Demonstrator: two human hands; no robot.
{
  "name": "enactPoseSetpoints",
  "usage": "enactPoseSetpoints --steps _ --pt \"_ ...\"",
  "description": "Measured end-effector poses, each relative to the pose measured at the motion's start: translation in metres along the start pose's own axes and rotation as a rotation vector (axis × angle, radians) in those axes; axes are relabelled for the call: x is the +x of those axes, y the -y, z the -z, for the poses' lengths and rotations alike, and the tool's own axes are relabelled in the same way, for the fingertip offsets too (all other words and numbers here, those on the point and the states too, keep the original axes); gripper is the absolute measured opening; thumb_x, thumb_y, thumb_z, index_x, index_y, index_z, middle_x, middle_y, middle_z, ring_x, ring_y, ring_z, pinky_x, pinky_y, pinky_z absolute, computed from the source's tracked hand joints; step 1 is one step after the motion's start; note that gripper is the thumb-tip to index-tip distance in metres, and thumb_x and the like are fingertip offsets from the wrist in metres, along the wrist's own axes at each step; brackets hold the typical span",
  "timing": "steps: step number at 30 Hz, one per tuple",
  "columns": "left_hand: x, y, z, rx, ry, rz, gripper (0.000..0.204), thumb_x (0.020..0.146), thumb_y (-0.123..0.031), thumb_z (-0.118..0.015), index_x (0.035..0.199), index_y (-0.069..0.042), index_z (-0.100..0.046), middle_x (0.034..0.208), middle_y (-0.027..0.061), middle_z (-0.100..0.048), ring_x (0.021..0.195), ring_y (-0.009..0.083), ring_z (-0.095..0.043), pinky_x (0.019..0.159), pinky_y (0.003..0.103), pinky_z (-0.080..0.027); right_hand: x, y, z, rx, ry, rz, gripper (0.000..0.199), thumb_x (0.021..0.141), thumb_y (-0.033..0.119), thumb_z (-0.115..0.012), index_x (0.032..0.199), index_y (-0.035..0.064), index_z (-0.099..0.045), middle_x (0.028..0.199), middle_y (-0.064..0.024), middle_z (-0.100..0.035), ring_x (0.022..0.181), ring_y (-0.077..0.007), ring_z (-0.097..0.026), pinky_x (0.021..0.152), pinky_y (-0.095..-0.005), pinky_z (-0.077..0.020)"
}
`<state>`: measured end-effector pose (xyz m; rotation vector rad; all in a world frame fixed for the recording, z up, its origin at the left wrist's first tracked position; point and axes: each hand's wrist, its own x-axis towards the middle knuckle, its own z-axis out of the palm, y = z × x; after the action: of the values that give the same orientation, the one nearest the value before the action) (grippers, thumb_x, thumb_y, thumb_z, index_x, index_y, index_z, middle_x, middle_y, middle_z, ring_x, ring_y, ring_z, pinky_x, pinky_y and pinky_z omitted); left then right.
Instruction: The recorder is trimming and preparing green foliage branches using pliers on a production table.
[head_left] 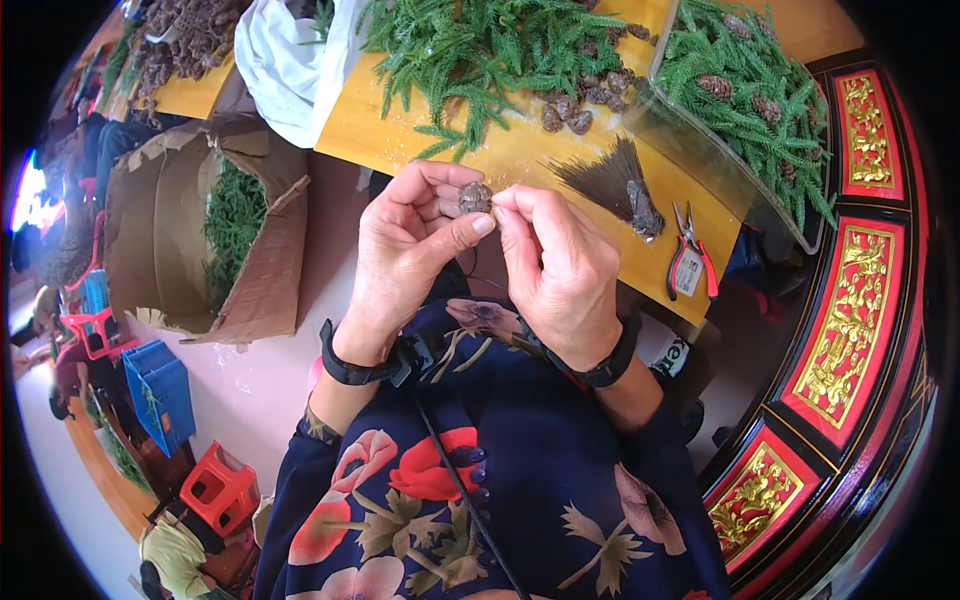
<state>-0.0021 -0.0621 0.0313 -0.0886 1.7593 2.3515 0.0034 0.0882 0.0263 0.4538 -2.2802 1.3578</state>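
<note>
My left hand (400, 240) holds a small brown pine cone (475, 197) between thumb and fingers, just over the near edge of the wooden table (400, 140). Close against the cone's right side, my right hand (565, 260) is closed in a pinch; what its fingertips grip is too small to make out. To the right of the hands lies a fanned bundle of thin dark wires (612, 185). Pliers (690, 255) with red and black handles rest near the table's right corner. Several loose pine cones (575, 108) sit beyond the wires.
Green artificial sprigs (470, 50) cover the table's far side. A clear bin (700, 125) of greenery and cones stands at the right. An open cardboard box (160, 220), a blue crate (160, 395) and a red stool (218, 488) are at left. Carved red-and-gold panels (850, 320) line the right.
</note>
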Motion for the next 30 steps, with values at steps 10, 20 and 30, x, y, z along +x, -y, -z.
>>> enactPoseSetpoints --steps 10,20,30 --pt "0.002 0.002 0.006 -0.028 0.010 0.054 0.026 0.096 -0.012 -0.051 0.118 0.002 -0.055 0.108 0.0128 -0.062 0.083 0.0106 -0.060 0.077 0.024 -0.051 0.001 0.002 0.001 -0.035 -0.016 0.028 0.017 0.077 -0.007 -0.068 0.090 -0.0003 -0.059 0.078 -0.0131 -0.064 0.069 -0.0285 -0.064 0.060 -0.0331 -0.0499" --pt "0.005 0.004 0.006 -0.217 0.147 0.086 0.027 0.098 -0.014 -0.047 0.118 0.002 -0.055 0.110 0.0155 -0.061 0.088 0.0163 -0.060 0.082 0.028 -0.049 -0.003 -0.002 0.009 -0.016 -0.070 0.025 0.012 0.078 -0.005 -0.068 0.087 -0.0003 -0.062 0.076 -0.0120 -0.065 0.068 -0.0253 -0.065 0.060 -0.0304 -0.0501" --pt "0.007 0.007 0.016 -0.334 0.354 0.076 0.028 0.095 -0.014 -0.054 0.117 0.004 -0.057 0.105 0.0119 -0.063 0.095 0.0204 -0.063 0.082 0.028 -0.050 -0.004 -0.010 0.021 0.333 0.070 -0.227 0.004 0.085 -0.004 -0.063 0.087 -0.0014 -0.061 0.077 -0.0066 -0.067 0.072 -0.0109 -0.065 0.064 -0.0235 -0.0503"
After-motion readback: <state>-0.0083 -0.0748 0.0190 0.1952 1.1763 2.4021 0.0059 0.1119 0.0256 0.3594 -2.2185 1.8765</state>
